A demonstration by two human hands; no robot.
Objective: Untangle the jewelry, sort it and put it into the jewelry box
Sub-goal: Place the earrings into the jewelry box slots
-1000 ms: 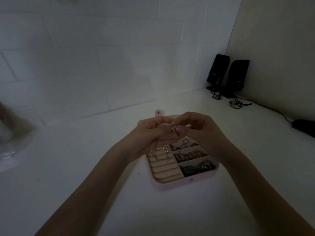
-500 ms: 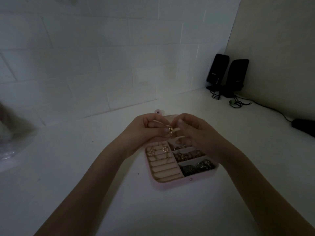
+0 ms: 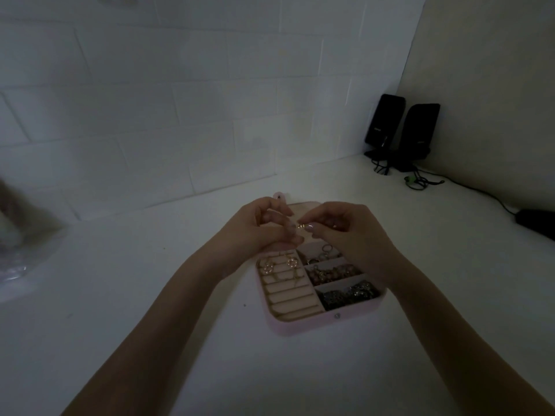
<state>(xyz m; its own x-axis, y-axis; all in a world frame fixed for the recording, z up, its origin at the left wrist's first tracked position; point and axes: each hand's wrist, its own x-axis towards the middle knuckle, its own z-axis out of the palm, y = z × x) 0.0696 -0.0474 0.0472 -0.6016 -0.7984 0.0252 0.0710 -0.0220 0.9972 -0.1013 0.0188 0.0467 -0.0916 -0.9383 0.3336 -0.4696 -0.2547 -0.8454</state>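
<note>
A pink jewelry box (image 3: 303,325) lies open on the white table, its lid flat behind it. My left hand (image 3: 258,229) and my right hand (image 3: 351,232) meet above the box's far end and together pinch a small gold piece of jewelry (image 3: 301,226) between their fingertips. Gold earrings (image 3: 279,265) sit in the ring rolls on the left. Rings (image 3: 322,253), a pinkish beaded piece (image 3: 333,271) and a dark chain (image 3: 350,294) fill the three right compartments. The scene is dim.
Two black speakers (image 3: 402,130) with tangled cables (image 3: 417,181) stand in the back right corner. A dark object (image 3: 537,220) lies at the right edge. A clear plastic bag (image 3: 18,265) sits at the far left. A white tiled wall rises behind.
Both hands have shifted slightly left and a little higher over the box while still working the small gold piece between the fingertips.
</note>
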